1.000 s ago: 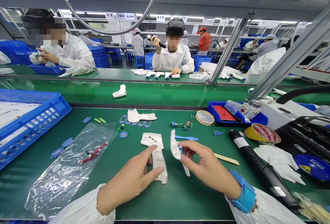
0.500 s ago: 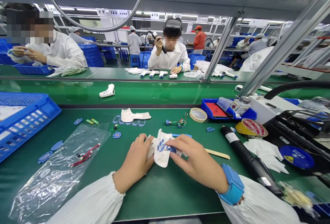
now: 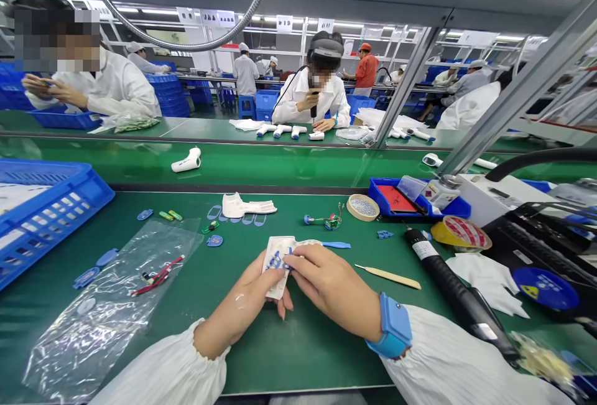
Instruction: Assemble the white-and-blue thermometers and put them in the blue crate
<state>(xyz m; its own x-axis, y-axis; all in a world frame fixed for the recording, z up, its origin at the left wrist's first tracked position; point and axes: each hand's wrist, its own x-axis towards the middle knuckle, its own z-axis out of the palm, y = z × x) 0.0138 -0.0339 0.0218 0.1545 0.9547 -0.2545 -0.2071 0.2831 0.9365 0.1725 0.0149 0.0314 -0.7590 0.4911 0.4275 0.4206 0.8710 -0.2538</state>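
A white plastic housing half (image 3: 275, 280), with its inner side facing up and blue parts (image 3: 276, 260) inside it, is gripped by my left hand (image 3: 249, 290). The thumb lies on its edge and the other fingers are underneath. My right hand (image 3: 333, 280) is closed, its fingertips pressing a small blue plastic part against the housing; the fingers mostly cover that part. Behind the hands lies another white housing half (image 3: 247, 207) beside several blue oval rings (image 3: 234, 219). A green circuit board with wires (image 3: 332, 221) lies farther right. Close to my right hand are a blue-handled tool (image 3: 338, 245) and pale-handled tweezers (image 3: 389, 276).
On the left are a blue basket (image 3: 96, 193) and a clear plastic bag (image 3: 116, 330) with red wires (image 3: 161, 275). To the right lie a black electric screwdriver (image 3: 448, 287), a round dish of screws (image 3: 364, 207) and a blue tray (image 3: 396, 196). Co-workers sit across the bench.
My left hand has turned the housing to lie flatter and shifted it left. My right hand has followed leftward, its fingertips now on the housing. The co-worker opposite has lowered a black tool to the bench.
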